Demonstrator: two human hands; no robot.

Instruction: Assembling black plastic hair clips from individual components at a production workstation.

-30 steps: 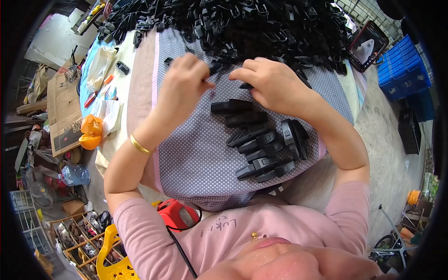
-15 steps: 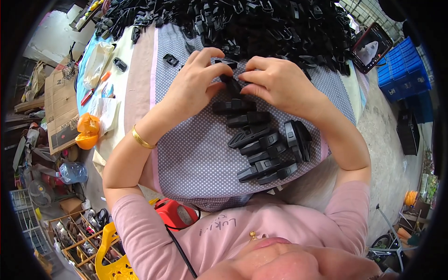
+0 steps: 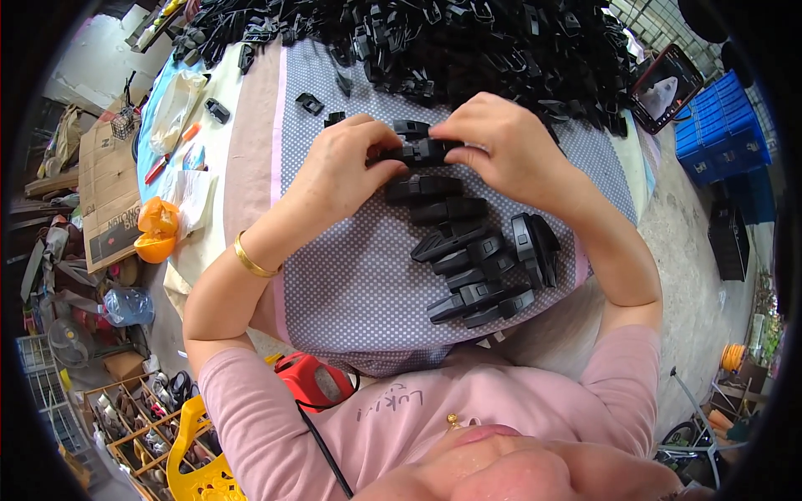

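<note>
Between my two hands is a black plastic clip-like part (image 3: 424,152), lying crosswise over the dotted cloth. My left hand (image 3: 355,157) pinches its left end with thumb and fingers. At its right end, the thumb and fingertips of my right hand (image 3: 499,144) close on it. Just beyond it lies another black part (image 3: 411,129). Toward me, a staggered row of similar black parts (image 3: 449,212) runs down the cloth, with a few more standing beside it on the right (image 3: 535,249). Fingers partly cover the held part's ends.
A big heap of black plastic parts (image 3: 493,58) covers the table's far side. Left on the cloth (image 3: 334,284) side are a peeled orange (image 3: 157,231), a plastic bag (image 3: 177,104) and a red-handled tool (image 3: 156,169). A phone (image 3: 666,88) stands at right, near blue crates (image 3: 723,129).
The black part between my hands has turned from pointing toward me to lying crosswise. My left hand has come down toward me, and my right hand has shifted slightly right.
</note>
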